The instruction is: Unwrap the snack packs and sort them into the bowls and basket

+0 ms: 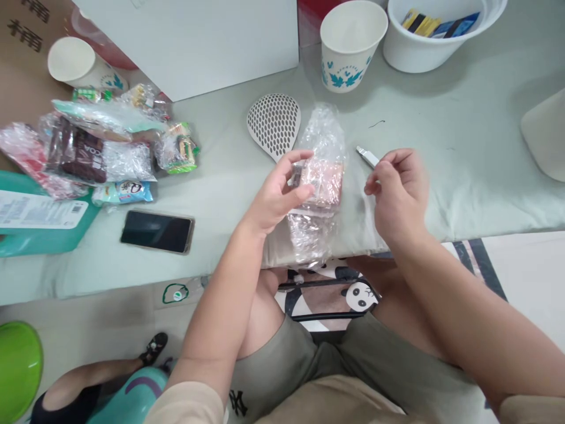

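A clear plastic-wrapped package (325, 179) with a pinkish block inside lies near the table's front edge. Over its left side is my left hand (280, 191), thumb and index finger apart; whether the fingertips press on it I cannot tell. My right hand (399, 188), slightly blurred, is closed around a small white utility knife (368, 157). The knife's metal tip points up and left, to the right of the package and apart from it. Behind my left hand lies a grey perforated skimmer head (274, 123), its handle hidden.
A phone (158, 231) lies left of my left arm, below a heap of wrapped snacks (128, 159). At the back stand a white box (212, 41), a paper cup (351, 53) and a white tub (424, 56) with packets. Bottom left, another person's leg (97, 371) shows.
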`<state>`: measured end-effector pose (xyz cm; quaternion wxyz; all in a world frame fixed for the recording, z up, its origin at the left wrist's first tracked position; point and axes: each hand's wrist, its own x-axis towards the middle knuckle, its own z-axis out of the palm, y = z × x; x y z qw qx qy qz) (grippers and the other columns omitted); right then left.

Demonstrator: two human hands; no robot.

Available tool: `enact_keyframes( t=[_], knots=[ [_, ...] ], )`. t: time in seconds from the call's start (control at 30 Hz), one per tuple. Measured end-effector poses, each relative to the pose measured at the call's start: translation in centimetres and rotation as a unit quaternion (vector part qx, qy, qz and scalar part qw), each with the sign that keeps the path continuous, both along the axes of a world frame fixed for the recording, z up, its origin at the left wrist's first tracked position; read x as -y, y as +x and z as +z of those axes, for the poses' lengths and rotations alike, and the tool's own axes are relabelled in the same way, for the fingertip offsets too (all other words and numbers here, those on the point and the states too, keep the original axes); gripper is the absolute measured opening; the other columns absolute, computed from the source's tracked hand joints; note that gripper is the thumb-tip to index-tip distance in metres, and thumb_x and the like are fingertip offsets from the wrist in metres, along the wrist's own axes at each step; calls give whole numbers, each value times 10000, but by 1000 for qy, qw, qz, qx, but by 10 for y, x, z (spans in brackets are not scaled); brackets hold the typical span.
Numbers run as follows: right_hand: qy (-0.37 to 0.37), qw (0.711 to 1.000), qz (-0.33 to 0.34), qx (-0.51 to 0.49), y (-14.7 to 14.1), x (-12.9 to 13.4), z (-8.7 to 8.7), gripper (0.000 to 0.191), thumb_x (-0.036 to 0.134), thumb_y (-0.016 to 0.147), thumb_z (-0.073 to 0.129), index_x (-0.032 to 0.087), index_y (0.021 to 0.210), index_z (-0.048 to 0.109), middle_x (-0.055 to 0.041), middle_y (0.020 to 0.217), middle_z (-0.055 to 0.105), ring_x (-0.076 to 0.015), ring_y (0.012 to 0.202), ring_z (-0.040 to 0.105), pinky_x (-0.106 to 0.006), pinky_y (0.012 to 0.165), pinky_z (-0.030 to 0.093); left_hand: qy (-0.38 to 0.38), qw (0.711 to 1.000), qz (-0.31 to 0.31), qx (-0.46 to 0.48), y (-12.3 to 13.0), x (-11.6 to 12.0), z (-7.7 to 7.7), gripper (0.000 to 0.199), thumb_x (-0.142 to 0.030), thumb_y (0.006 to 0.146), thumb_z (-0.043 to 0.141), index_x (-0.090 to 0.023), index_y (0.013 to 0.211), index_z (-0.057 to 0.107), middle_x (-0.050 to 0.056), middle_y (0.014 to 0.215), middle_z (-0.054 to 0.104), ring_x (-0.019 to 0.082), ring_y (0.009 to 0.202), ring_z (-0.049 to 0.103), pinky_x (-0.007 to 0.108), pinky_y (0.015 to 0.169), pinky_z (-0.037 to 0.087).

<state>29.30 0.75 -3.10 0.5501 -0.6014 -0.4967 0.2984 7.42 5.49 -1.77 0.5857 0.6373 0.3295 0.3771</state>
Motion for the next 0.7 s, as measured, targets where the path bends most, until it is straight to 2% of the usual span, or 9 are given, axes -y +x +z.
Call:
enact_keyframes(
  t=[0.07,0.13,0.27,0.33,0.47,0.6,0.7],
  knots=[
    [-9,997,78,19,-7,7,6,136,397,994,505,266,977,538,-21,862,605,-163,748,627,-314,626,554,5,1000,23,-2,5,-1,-4,428,-405,901,629,-325,1321,608,41,1180,690,202,952,710,320,748,614],
    [-29,991,133,20,-15,12,11,179,413,952,578,249,1024,563,-57,989,645,-188,883,656,-326,681,583,13,999,38,-6,10,0,-7,443,-323,891,618,-331,1333,589,48,1280,661,213,1033,700,320,761,617],
    [-57,989,138,14,-26,14,12,405,501,843,721,222,1089,560,-108,1145,638,-225,1036,641,-347,735,604,70,994,79,-26,18,4,-8,539,-255,815,700,-358,1323,549,42,1415,591,248,1260,613,335,880,614],
    [-61,990,130,14,-27,13,12,374,492,843,727,225,1045,560,-95,1107,639,-215,1008,637,-342,729,597,89,992,84,-34,19,5,-8,547,-248,809,704,-354,1322,544,46,1411,588,248,1265,611,340,897,613],
    [-51,993,107,26,-25,11,14,175,375,900,650,227,852,568,-48,938,630,-173,878,619,-301,685,552,94,991,83,-35,20,5,-8,519,-245,823,699,-345,1310,546,48,1382,595,231,1207,636,323,876,617],
    [-59,992,116,2,-24,10,16,224,418,920,615,221,823,571,-26,857,598,-154,799,582,-291,666,513,70,994,76,-47,21,10,-3,457,-269,819,742,-311,1238,562,53,1360,565,192,1100,658,299,827,622],
    [-74,990,115,10,-23,8,14,289,456,922,610,222,765,548,-14,780,564,-162,777,560,-303,674,495,86,991,66,-74,23,16,2,418,-264,816,745,-289,1202,585,58,1309,548,190,1093,645,281,791,617]
  ],
)
